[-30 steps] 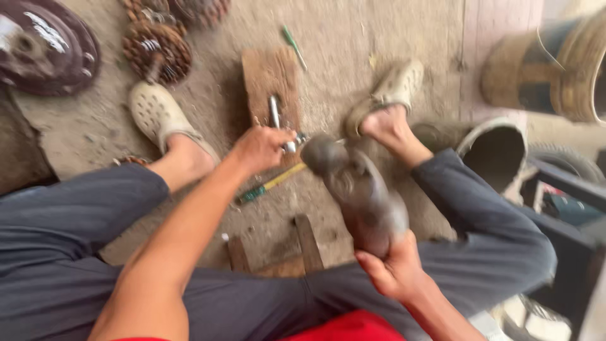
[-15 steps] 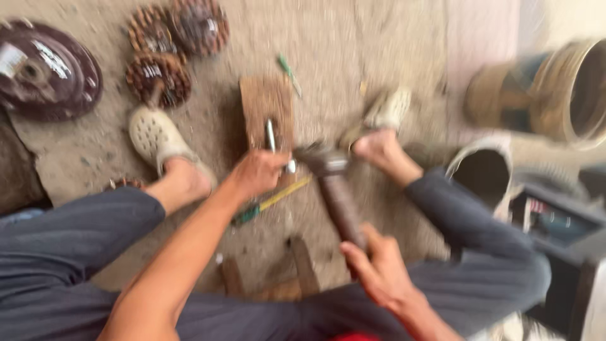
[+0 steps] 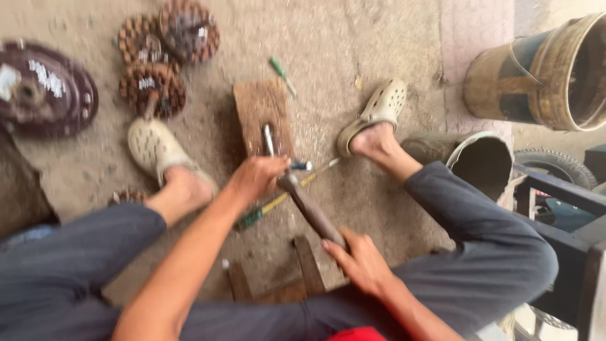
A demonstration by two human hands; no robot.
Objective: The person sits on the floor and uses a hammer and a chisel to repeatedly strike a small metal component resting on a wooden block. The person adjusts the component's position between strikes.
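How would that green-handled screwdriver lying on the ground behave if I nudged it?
The green-handled screwdriver looks slim and round, so it would probably roll a little, though the gritty concrete floor should stop it fast. It seems light and stiff, likely easy to lift one-handed.

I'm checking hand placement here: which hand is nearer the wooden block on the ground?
Left. The left hand rests at the wooden block's near end, holding a metal rod on it; the right hand grips the hammer handle, farther back.

Our left hand (image 3: 255, 179) covers the near end of the thin grey metal rod (image 3: 268, 139) | motion blur smears the brown wooden hammer handle (image 3: 312, 215) | right edge crops the rusty yellow metal drum (image 3: 536, 76)
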